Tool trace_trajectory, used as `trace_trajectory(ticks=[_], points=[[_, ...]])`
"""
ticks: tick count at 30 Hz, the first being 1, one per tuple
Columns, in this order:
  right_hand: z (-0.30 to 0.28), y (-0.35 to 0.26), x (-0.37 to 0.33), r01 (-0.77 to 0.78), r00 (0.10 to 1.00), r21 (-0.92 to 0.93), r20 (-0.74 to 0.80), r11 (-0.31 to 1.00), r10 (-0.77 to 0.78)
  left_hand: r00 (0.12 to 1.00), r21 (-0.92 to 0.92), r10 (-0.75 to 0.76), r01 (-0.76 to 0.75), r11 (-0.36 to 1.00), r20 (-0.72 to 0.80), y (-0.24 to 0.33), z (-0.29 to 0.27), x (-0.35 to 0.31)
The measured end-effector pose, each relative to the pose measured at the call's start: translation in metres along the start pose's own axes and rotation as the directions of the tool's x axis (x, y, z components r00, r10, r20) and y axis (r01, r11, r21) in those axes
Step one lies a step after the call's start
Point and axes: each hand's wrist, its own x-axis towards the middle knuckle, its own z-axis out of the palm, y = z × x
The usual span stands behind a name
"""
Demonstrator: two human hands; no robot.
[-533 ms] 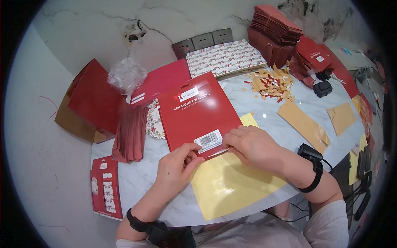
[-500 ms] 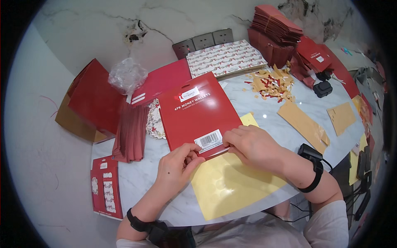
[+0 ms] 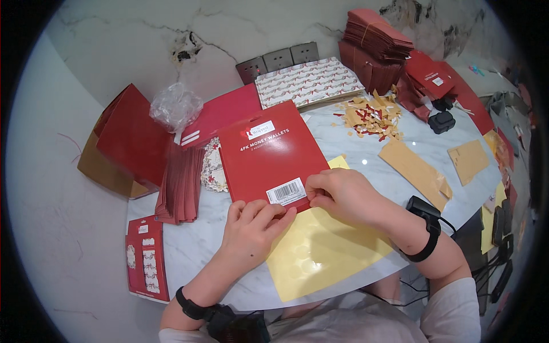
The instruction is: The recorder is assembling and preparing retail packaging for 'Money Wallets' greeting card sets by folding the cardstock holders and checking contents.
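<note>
A flat red cardboard packet (image 3: 269, 163) with a white label and a barcode sticker lies in front of me, tilted slightly to the left. At its near edge my left hand (image 3: 251, 231) is closed, its fingers and thumb pressed together along the lower left part. My right hand (image 3: 341, 194) pinches the lower right corner beside the barcode, with thumb and forefinger together. Under both hands and the packet's near end lies a shiny yellow sheet (image 3: 326, 257) with round clear stickers. What the fingers press beneath the edge is hidden.
Left stand a red-brown box (image 3: 123, 146), red envelopes (image 3: 180, 186) and a finished-looking red pack (image 3: 147, 260). Behind are patterned cards (image 3: 309, 83) and a plastic wrap ball (image 3: 176, 107). To the right are paper scraps (image 3: 374, 117), banded red envelopes (image 3: 377, 48) and a brown envelope (image 3: 416, 171).
My left hand has shifted from pinching the near left edge to lying along it, fingers farther forward. The right hand keeps to the lower right corner, slightly higher.
</note>
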Motion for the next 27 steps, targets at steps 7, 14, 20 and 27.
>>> trace_trajectory(ticks=[7, 14, 20, 27], points=[[-0.002, 0.001, -0.006, -0.067, 0.993, 0.085, -0.090, 0.994, 0.074, 0.994, -0.066, 0.007, 0.001, 0.998, 0.114, -0.003, -0.003, 0.004], [-0.018, 0.024, 0.003, -0.176, 0.984, 0.344, 0.063, 0.922, 0.165, 0.979, -0.080, -0.003, 0.020, 0.997, 0.205, -0.002, -0.002, 0.003], [-0.022, 0.021, 0.010, -0.218, 0.970, 0.191, 0.155, 0.957, 0.190, 0.973, -0.034, 0.036, -0.029, 0.999, 0.228, -0.004, -0.001, 0.003], [-0.014, 0.027, 0.007, -0.153, 0.988, 0.185, 0.066, 0.971, 0.143, 0.970, -0.241, -0.010, 0.070, 0.968, 0.244, -0.014, -0.001, 0.001]])
